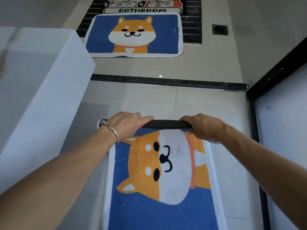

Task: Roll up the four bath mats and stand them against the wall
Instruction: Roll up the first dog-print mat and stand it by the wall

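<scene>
A blue bath mat with an orange dog [162, 183] lies lengthwise on the floor in front of me. Its far end is turned over into a short roll [166, 124] that shows the dark dotted backing. My left hand [127, 124], with a silver bracelet on the wrist, grips the left part of that roll. My right hand [201, 127] grips its right part. A second blue dog mat [135, 35] lies flat farther away. Beyond it lies a black mat lettered BATHROOM [144, 7], partly under the second one and cut off by the top edge.
A white wall corner [49, 90] juts out on my left. On the right stand a black door frame [254, 117] and a white panel. A dark threshold strip [166, 81] crosses the pale tiled floor. A floor drain [220, 29] sits at the far right.
</scene>
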{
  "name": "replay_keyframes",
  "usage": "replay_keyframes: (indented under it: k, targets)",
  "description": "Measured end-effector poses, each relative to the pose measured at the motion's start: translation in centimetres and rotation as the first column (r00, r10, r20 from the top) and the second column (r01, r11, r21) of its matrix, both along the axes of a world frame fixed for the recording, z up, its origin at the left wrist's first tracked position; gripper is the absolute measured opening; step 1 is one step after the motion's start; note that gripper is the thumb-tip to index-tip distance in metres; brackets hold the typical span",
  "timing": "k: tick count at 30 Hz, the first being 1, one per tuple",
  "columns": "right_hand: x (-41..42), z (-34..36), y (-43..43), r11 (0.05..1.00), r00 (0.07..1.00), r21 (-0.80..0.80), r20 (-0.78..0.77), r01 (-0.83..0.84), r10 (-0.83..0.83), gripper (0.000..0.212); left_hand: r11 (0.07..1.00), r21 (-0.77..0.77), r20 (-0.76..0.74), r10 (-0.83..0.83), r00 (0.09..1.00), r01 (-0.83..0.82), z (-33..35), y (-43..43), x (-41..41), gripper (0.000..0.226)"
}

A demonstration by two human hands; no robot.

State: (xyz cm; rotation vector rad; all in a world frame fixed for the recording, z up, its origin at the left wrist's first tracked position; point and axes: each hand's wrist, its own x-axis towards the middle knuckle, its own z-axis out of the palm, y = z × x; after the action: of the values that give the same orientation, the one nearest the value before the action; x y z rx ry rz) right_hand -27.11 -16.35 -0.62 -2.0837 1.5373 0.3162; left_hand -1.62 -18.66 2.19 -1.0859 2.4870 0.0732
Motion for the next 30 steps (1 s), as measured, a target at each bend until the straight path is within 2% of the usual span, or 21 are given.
replay_keyframes:
  k: [2,5,7,9,13,15,18,19,21,23,24,27,30]
  targets:
    - [-0.6,0.3,-0.2,1.0,1.0,0.028,-0.002,-0.006,0.006,0.022,0.994,0.107,-0.048,0.036,0.998,-0.031,-0.2,-0.5,0.7,0.066]
    - [-1.8,0.5,-0.5,0.999,0.999,0.035,-0.039,0.026,-0.025,0.018,0.972,0.196,-0.105,0.148,0.983,-0.126,-0.3,-1.3,3.0,0.046]
    - [-2.3,0.2,-0.3,0.998,0.997,0.024,-0.048,0.053,-0.052,0.016,0.967,0.175,-0.079,0.202,0.976,-0.186,-0.2,-1.4,4.0,0.038]
    - [-2.5,-0.3,0.0,0.998,0.997,-0.036,-0.049,0.054,-0.056,0.019,0.968,0.129,-0.031,0.221,0.975,-0.215,-0.1,-1.1,3.8,0.045]
    - [-2.8,-0.7,0.4,0.97,0.992,-0.244,-0.124,0.007,-0.038,0.034,0.982,-0.11,0.046,0.16,0.986,-0.154,-0.3,-0.6,2.8,0.051]
    - [-3.1,-1.0,0.7,0.938,0.99,-0.346,-0.132,-0.009,-0.04,0.038,0.976,-0.16,0.045,0.155,0.987,-0.146,-0.2,-0.8,2.9,0.044]
    - [-3.2,-1.2,1.0,0.902,0.992,-0.432,-0.115,-0.005,-0.049,0.036,0.979,-0.138,0.01,0.151,0.989,-0.148,0.0,-1.0,3.4,0.023]
    - [-3.3,-1.2,1.0,0.896,0.99,-0.444,-0.135,-0.014,-0.051,0.034,0.981,-0.128,-0.015,0.144,0.989,-0.145,0.0,-1.0,3.5,0.025]
    - [-3.5,-1.2,1.1,0.882,0.986,-0.471,-0.156,-0.018,-0.064,0.028,0.982,-0.133,-0.057,0.129,0.99,-0.136,0.2,-1.1,3.6,0.053]
    - [-3.7,-1.2,1.3,0.859,0.993,-0.512,-0.096,0.01,-0.069,0.021,0.981,-0.149,-0.077,0.117,0.99,-0.127,0.4,-1.1,3.5,0.071]
    - [-3.9,-1.3,1.4,0.845,0.996,-0.534,-0.063,0.025,-0.07,0.02,0.98,-0.146,-0.082,0.123,0.989,-0.134,0.5,-1.0,3.4,0.072]
    - [-4.0,-1.3,1.9,0.811,0.998,-0.584,-0.023,0.032,-0.055,0.029,0.974,-0.179,-0.097,0.127,0.987,-0.142,0.5,-0.8,3.1,0.049]
    - [-3.7,-1.2,2.5,0.841,0.998,-0.542,-0.053,-0.007,-0.026,0.037,0.963,-0.239,-0.084,0.104,0.991,-0.122,0.1,-0.4,2.8,0.031]
